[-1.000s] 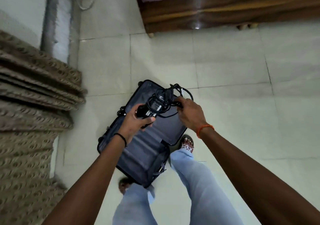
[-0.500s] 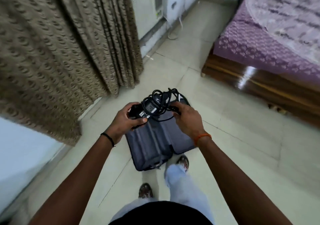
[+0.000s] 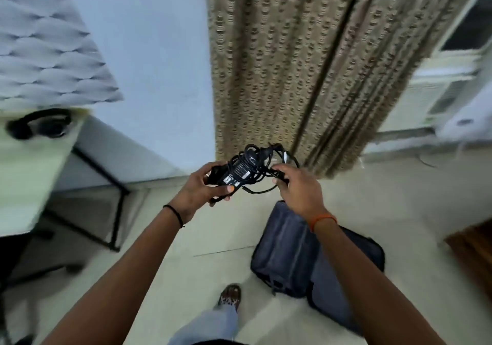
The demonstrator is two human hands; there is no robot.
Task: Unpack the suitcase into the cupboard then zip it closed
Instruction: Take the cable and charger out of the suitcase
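You're mid-unpack: one item out, not yet stowed. Your left hand [image 3: 205,185] is curled round the black power adapter [image 3: 241,170], thumb under the brick, fingers over its far end. Your right hand [image 3: 298,187] pinches a loop of the tangled cable [image 3: 277,155] on the brick's other side. Both hold it up at frame centre, over the floor.

The suitcase [image 3: 287,251] lies open on the tiles, lower right of frame, partly behind your right forearm. What shows of the inside looks bare (can't vouch for the covered part).

Next move, as I judge it: carry the adapter to the cupboard w/o letting loose cable trail, then come back for the zip.

Hard to see: no cupboard in view, so I can't tell which way it lies. Left side of frame is motion-blurred; a table [image 3: 32,174] w/ what looks like headphones [image 3: 40,125], upper left. Adapter label unreadable. Suitcase zip not discernible.
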